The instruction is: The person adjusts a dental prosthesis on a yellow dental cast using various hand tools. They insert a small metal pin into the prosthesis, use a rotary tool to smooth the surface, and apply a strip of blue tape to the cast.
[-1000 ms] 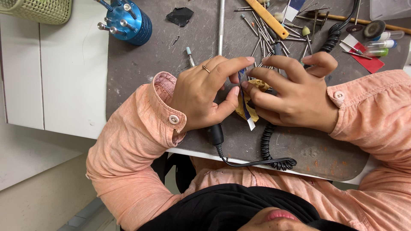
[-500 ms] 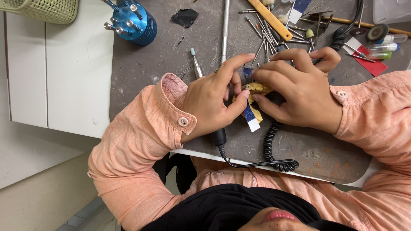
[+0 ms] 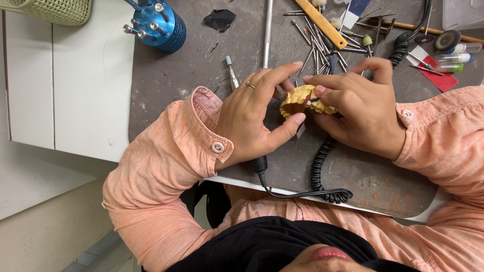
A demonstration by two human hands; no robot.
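A yellow dental model (image 3: 301, 99), shaped like upper and lower rows of teeth, is held between both hands over the grey work mat (image 3: 201, 75). My left hand (image 3: 254, 116), with a ring on one finger, grips the model's left side with thumb and fingers. My right hand (image 3: 355, 111) grips its right side, fingertips on top. A thin dark strip shows between the two halves of the model. A black handpiece end (image 3: 260, 164) with its cable lies under my left palm.
A blue round bur stand (image 3: 159, 22) stands at the back left. Several metal burs and rods (image 3: 317, 43) lie scattered behind the hands, with a yellow ruler (image 3: 322, 22), small vials (image 3: 456, 58) and a red card (image 3: 438, 75). A black coiled cable (image 3: 322, 171) runs along the mat's near edge. A green basket (image 3: 50, 10) is far left.
The yellow model, earlier mostly hidden under the fingers, is now exposed between the hands. The white-and-blue strip hanging below it is mostly gone from sight.
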